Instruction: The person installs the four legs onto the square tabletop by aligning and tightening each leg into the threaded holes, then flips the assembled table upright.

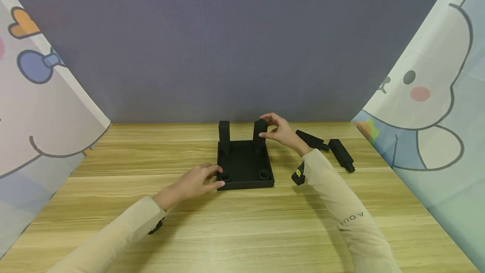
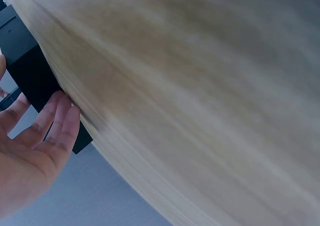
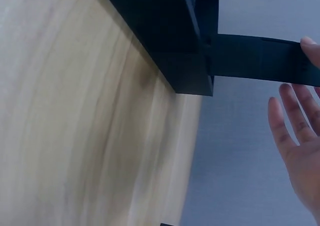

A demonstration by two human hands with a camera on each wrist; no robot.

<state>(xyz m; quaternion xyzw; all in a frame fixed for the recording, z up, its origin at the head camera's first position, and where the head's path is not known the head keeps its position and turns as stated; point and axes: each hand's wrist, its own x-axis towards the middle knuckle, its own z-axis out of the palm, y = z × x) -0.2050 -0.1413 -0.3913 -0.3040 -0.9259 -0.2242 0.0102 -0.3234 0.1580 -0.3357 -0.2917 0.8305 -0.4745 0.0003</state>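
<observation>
A black square base (image 1: 244, 165) with a raised rim lies on the wooden table. Round sockets show at its two near corners, the right one (image 1: 264, 175) in plain sight. Black square legs stand upright at the two far corners: a left leg (image 1: 224, 136) and a right leg (image 1: 260, 132). My right hand (image 1: 280, 130) pinches the upper part of the right leg between thumb and fingers. At the near left corner, my left hand (image 1: 197, 180) grips the base, thumb along the front side and fingers by the left socket. The left wrist view shows its fingers (image 2: 62, 121) against the base's side.
Two loose black legs lie on the table to the right, one leg (image 1: 311, 140) farther back and another leg (image 1: 342, 155) nearer, each with a narrower end. A grey panel (image 1: 227, 54) rises behind the table, with cartoon-printed cloth (image 1: 420, 96) at both sides.
</observation>
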